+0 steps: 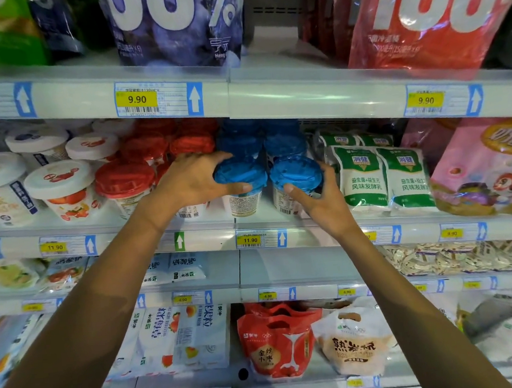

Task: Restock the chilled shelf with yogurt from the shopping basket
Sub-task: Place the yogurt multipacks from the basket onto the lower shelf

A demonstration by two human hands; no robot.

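Two blue-lidded yogurt cups stand side by side at the front of the chilled shelf [296, 221]. My left hand [192, 180] grips the lid of the left cup [242, 191] from its left side, thumb curled under the lid rim. My right hand [316, 198] holds the right cup [293, 178], thumb on the front of its lid and fingers round its right side. More blue-lidded cups [244, 142] are stacked in rows behind them. The shopping basket is not in view.
Red-lidded cups [125, 179] and white-lidded strawberry cups [61, 184] stand to the left. Green-and-white yogurt pouches [385, 177] and a pink bag [485, 169] sit to the right. The shelf above [271, 91] hangs low over the cups. Milk packs and bags fill lower shelves.
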